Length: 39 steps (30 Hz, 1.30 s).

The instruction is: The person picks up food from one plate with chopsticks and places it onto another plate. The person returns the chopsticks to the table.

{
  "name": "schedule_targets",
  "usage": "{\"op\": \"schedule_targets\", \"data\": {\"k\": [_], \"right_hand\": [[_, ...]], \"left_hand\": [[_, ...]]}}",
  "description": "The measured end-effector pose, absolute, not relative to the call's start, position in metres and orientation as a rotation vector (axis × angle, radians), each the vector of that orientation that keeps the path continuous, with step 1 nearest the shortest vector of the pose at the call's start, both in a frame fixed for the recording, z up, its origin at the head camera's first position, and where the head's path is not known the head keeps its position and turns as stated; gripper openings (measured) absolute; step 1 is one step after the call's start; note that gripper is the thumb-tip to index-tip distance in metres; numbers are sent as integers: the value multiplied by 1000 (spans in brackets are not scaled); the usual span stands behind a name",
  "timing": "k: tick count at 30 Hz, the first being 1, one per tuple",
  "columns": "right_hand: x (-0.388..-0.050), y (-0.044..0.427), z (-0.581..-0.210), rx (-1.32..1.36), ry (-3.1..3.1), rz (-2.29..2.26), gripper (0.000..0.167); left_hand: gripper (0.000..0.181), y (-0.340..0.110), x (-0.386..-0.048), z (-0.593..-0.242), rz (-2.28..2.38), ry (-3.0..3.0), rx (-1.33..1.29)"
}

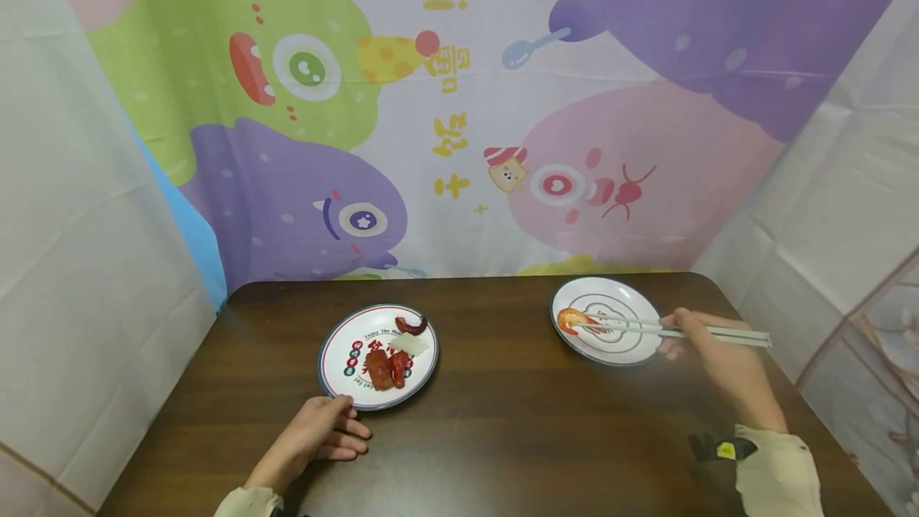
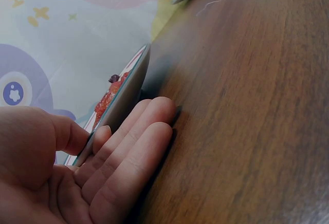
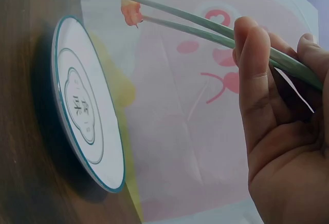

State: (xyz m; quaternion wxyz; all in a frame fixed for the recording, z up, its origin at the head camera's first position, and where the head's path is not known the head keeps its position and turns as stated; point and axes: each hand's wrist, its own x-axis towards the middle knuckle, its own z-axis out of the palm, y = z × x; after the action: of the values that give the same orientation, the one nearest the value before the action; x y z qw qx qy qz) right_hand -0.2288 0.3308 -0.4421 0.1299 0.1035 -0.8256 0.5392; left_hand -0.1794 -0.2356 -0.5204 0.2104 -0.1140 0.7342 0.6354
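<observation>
My right hand [image 1: 707, 345] holds a pair of pale green chopsticks [image 3: 191, 28]. Their tips pinch an orange shrimp [image 3: 131, 9], raised above a white plate with a dark blue-green rim [image 3: 105, 168]. At the left, a second white plate [image 1: 337, 357] carries a brown piece of meat [image 1: 378, 369], a smaller red piece [image 1: 399, 368], a pale translucent slice [image 1: 409, 344] and a dark red curled piece [image 1: 412, 325]. My left hand [image 1: 319, 433] pinches this plate's near rim between thumb and index finger; its other fingers extend beside the plate, low over the table.
Both plates stand on a dark brown wooden table [image 1: 495, 421]. A cartoon-printed cloth [image 1: 459, 246] hangs behind the table's far edge. Pale sheets hang at the left [image 1: 93, 222] and right [image 1: 826, 262].
</observation>
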Motion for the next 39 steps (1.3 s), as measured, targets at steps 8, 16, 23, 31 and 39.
{"op": "schedule_targets", "data": {"k": [8, 16, 23, 31, 39], "right_hand": [[-232, 326, -442, 315, -2422, 1592, 38], [-235, 322, -440, 309, -2406, 1668, 35], [-236, 318, -437, 298, -2443, 1575, 39], [-237, 316, -435, 261, -2497, 1525, 43], [-238, 311, -434, 288, -2493, 1552, 42]], "left_hand": [[27, -236, -179, -520, 1768, 2031, -313], [27, -236, -180, -522, 1766, 2036, -320], [28, -236, -180, -521, 1766, 2036, -330], [27, -236, -180, -521, 1768, 2035, -318], [29, -236, -180, -520, 1759, 2031, -340]]}}
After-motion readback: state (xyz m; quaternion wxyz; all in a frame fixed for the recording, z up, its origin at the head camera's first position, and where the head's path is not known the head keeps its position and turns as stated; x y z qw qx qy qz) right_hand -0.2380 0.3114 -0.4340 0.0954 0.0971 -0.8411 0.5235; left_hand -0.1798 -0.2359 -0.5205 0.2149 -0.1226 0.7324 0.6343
